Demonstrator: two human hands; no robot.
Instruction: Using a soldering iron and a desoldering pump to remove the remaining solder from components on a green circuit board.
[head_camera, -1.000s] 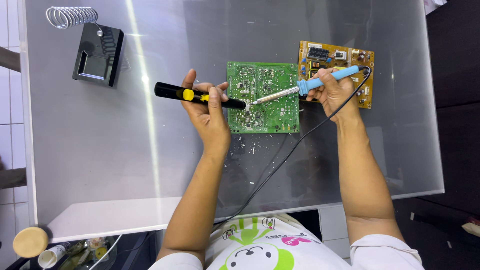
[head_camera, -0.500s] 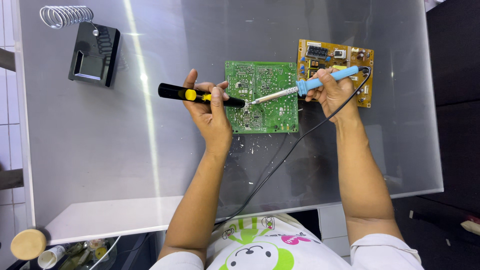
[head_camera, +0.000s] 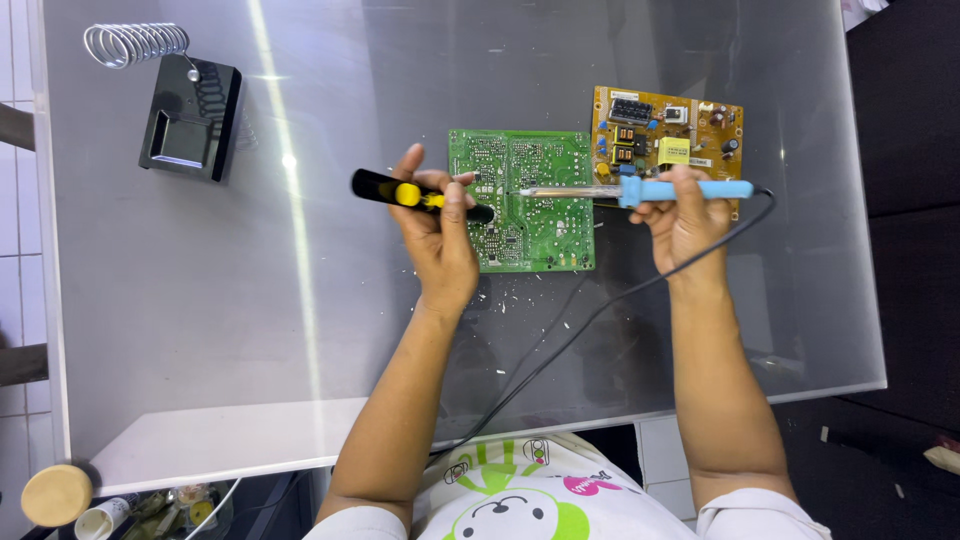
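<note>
Head view, looking straight down on a glass-topped desk (head_camera: 200, 330). Left hand (head_camera: 440, 235) is closed round a black-and-yellow desoldering pump (head_camera: 420, 196), held level, its dark nozzle end over the left part of the green circuit board (head_camera: 530, 215). Right hand (head_camera: 685, 215) grips the blue handle of a soldering iron (head_camera: 640, 190); the metal shaft runs left across the board and the tip sits mid-board, just beside the pump nozzle. Can't tell if the tip actually touches a joint. The green board lies flat, solder side up, near the desk centre. A second board, orange-brown with components up (head_camera: 668, 135), lies just beside it at the upper right, partly under the iron. The iron's black cord (head_camera: 600, 315) trails off the near edge towards the person. Small pale flecks (head_camera: 520, 295), likely solder bits, lie on the glass just below the green board, so my read is that some joints are already cleared. Work looks mid-way: both tools are on the board and it is still populated with solder points. How many are left is not readable. A black iron stand with a coil holder (head_camera: 185, 120) sits empty, well apart at the far left.
</note>
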